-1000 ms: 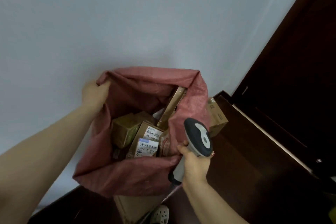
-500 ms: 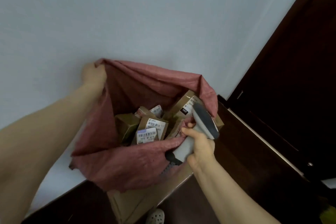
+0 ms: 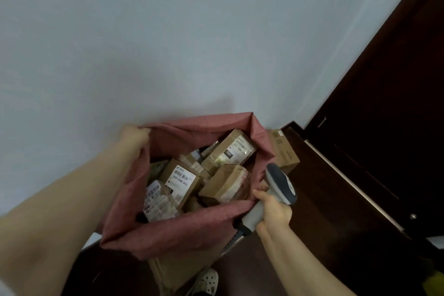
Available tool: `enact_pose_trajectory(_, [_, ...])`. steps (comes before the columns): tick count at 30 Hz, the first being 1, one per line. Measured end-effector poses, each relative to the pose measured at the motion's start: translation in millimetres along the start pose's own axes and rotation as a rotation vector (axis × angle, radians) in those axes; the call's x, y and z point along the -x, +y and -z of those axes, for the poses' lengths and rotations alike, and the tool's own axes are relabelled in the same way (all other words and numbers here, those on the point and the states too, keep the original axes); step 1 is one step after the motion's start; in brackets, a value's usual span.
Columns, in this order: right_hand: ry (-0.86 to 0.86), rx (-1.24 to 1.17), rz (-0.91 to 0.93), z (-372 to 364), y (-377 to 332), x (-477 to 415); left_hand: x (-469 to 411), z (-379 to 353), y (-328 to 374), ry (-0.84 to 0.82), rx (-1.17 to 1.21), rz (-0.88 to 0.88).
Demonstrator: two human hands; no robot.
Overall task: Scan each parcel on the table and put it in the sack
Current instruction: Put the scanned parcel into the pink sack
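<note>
At 6 o'clock in the view, nearest the person, one pale perforated shoe [image 3: 209, 280] shows beside one flat cardboard box [image 3: 182, 269] under the sack. The one red woven sack [image 3: 168, 232] gapes open, its mouth longest from 7 to 1 o'clock.

At the mouth's 4 o'clock the right hand [image 3: 272, 210] has its fingers clamped round the handle of one grey-and-white scanner [image 3: 280, 184], fingertips touching the sack's rim. The scanner's long axis runs from the handle at 7 o'clock to the head at 1 o'clock.

Four brown parcels show plainly inside the sack; scraps of others between them cannot be counted.
- The taped parcel [image 3: 158, 202] lies at 7 o'clock.
- The labelled parcel [image 3: 181, 179] sits at the centre, white label up.
- The tilted parcel [image 3: 225, 185] lies at 4 o'clock.
- The largest parcel [image 3: 228, 151] is at 1 o'clock, long axis from 8 to 2 o'clock, label facing up.

At 10 o'clock the left hand [image 3: 134, 136] grips the rim, fingers curled over the cloth.

Beyond, at 2 o'clock, one carton [image 3: 284, 151] stands just outside the sack on a dark wooden surface [image 3: 324, 199], with a pale wall [image 3: 192, 31] behind.
</note>
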State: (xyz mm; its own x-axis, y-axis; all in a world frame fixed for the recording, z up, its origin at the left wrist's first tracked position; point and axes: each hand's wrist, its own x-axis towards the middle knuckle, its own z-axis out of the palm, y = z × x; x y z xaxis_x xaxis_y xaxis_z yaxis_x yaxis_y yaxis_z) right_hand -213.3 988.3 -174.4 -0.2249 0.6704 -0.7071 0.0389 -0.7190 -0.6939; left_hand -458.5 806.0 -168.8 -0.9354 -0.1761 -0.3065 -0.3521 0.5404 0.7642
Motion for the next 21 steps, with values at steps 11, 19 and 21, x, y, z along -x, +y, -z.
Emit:
enact_pose_trajectory(11, [-0.347, -0.026, 0.09, -41, -28, 40, -25, 33, 71, 0.227, 0.249, -0.171])
enact_pose_trajectory(19, [0.012, 0.18, 0.019, -9, 3, -10, -4, -1, -1, 0.042, 0.03, -0.085])
enact_pose_trajectory(21, [0.058, 0.21, -0.009, -3, 3, -17, -7, -4, -3, -0.01, -0.032, -0.094])
